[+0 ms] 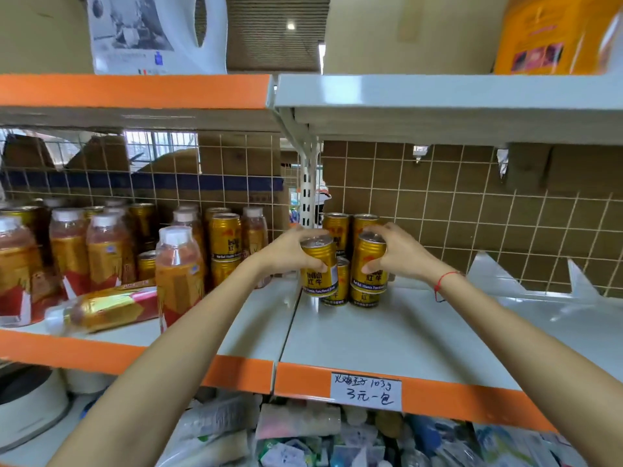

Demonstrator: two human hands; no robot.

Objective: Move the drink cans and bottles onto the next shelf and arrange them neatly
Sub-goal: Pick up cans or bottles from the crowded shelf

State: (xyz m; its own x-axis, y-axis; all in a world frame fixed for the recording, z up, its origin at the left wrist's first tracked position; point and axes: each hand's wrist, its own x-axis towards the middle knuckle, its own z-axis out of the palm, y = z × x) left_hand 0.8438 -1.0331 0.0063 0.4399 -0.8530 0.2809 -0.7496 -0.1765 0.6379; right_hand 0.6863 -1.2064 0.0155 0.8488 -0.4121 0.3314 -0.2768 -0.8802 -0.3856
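Had left hand (290, 251) gripping gold can (319, 267), right hand (392, 251) gripping second can (368, 264), both at right shelf (387, 332) back corner, stacking on cans beneath to save width. Bottles (178, 264) waited on left shelf (141, 335).

Grey right shelf (387, 335) carries stacked gold cans (365, 296); left shelf (256, 318) bottles (178, 264).
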